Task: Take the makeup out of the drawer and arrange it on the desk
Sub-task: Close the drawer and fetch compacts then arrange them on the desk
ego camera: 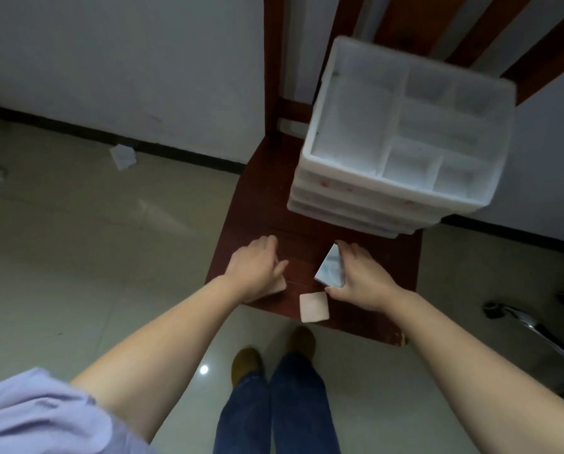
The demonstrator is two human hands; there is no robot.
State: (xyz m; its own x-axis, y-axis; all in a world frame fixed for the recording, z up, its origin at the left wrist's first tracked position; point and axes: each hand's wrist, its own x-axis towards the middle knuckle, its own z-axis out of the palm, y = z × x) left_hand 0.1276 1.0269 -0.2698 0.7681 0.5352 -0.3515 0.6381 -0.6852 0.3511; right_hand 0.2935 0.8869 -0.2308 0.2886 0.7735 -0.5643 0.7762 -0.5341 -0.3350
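A white plastic drawer organizer (402,198) with divided top compartments stands at the back of a dark wooden chair seat (261,217). My right hand (362,276) grips a flat silver-blue makeup case (330,267), tilted on its edge on the seat. A pink square makeup case (314,307) lies flat near the seat's front edge, just below that hand. My left hand (256,268) rests palm down on another pink case (279,286), which is mostly hidden under it. The organizer's drawers look pushed in.
The chair back (274,60) rises behind the organizer against a white wall. Crumpled paper scraps (122,155) lie on the tiled floor at the left. A metal chair leg (520,319) shows at the right. My feet (274,355) stand before the seat.
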